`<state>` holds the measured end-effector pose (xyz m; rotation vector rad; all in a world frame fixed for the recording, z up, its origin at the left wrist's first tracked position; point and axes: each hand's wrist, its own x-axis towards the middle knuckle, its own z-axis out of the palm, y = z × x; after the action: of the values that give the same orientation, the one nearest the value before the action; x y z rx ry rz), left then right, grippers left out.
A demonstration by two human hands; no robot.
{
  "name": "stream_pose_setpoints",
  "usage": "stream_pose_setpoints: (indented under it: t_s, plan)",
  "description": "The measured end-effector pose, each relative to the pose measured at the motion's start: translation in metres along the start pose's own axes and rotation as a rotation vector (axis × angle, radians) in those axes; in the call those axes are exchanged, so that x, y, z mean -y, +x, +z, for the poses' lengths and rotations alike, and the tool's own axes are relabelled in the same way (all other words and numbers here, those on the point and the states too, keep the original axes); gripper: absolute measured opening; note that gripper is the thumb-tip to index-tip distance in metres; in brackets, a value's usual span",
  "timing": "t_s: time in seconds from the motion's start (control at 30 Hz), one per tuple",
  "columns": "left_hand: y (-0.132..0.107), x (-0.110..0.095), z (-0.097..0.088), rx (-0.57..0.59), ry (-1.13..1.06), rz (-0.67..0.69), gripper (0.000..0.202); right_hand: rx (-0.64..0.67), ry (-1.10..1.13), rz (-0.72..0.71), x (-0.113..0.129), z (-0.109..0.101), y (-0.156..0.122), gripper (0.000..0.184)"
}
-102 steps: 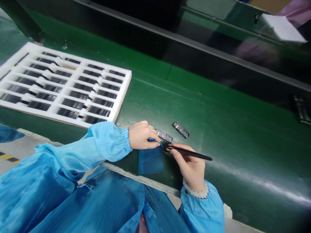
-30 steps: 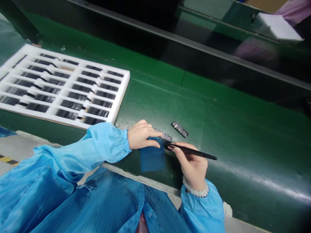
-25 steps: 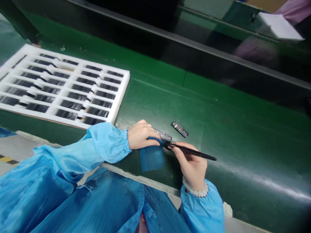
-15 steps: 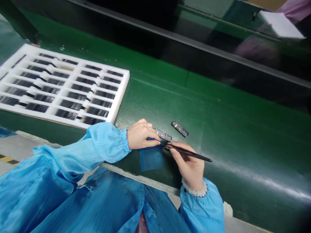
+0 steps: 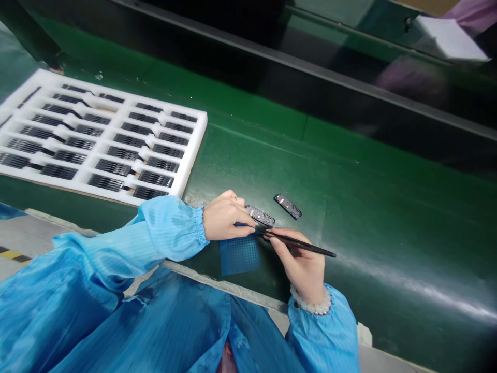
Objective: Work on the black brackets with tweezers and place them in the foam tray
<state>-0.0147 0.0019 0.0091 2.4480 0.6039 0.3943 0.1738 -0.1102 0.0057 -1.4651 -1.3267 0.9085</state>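
Note:
My left hand (image 5: 227, 216) is closed, with thumb and forefinger pinching the upper edge of a blue perforated-looking sheet (image 5: 239, 257). The sheet hangs toward the table's front edge and bears rows of small marks. Between the fingers of my right hand (image 5: 303, 264) is a pair of black tweezers (image 5: 306, 245), tips pointing left at the sheet's upper right corner. Whether the tips hold anything is too small to tell. Just beyond my left fingertips lies a narrow black part with small components (image 5: 261, 214), partly covered by the hand. A similar black part (image 5: 288, 206) rests farther back, apart from both hands.
On the left stands a white foam tray (image 5: 196, 150) whose slots hold many black parts. The green tabletop (image 5: 380, 217) ends at a pale front edge (image 5: 233, 291) near my body. Along the back runs a dark barrier (image 5: 310, 67), with a white object (image 5: 450, 37) behind it.
The blue sheet has shifted slightly left, and the tweezers with my right hand have moved a little left too. My left hand and the black parts stay nearly in place.

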Motion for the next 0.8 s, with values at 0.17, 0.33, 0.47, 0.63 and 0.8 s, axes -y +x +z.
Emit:
stream_pose_setpoints:
  t_s: [0.17, 0.33, 0.47, 0.63, 0.8]
  plan:
    - [-0.0001, -0.0006, 0.0004, -0.001, 0.019, 0.025, 0.021, 0.006, -0.010, -0.029, 0.0014, 0.0005, 0.0013, 0.015]
    - [-0.0005, -0.0014, 0.0013, -0.020, 0.032, 0.050, 0.021, -0.001, -0.039, -0.055, 0.0038, 0.0008, 0.0032, 0.012]
    - [-0.0004, -0.0016, 0.0009, -0.016, 0.041, 0.046, 0.022, -0.008, -0.041, -0.031, 0.0052, 0.0007, 0.0034, 0.011]
    - [-0.0002, -0.0016, 0.0005, -0.014, 0.033, 0.044, 0.021, -0.042, -0.042, 0.002, 0.0051, 0.0004, 0.0020, 0.012]
    - [-0.0001, -0.0019, 0.0007, -0.012, 0.050, 0.029, 0.022, -0.156, -0.025, 0.092, 0.0005, -0.0017, 0.0023, 0.014]
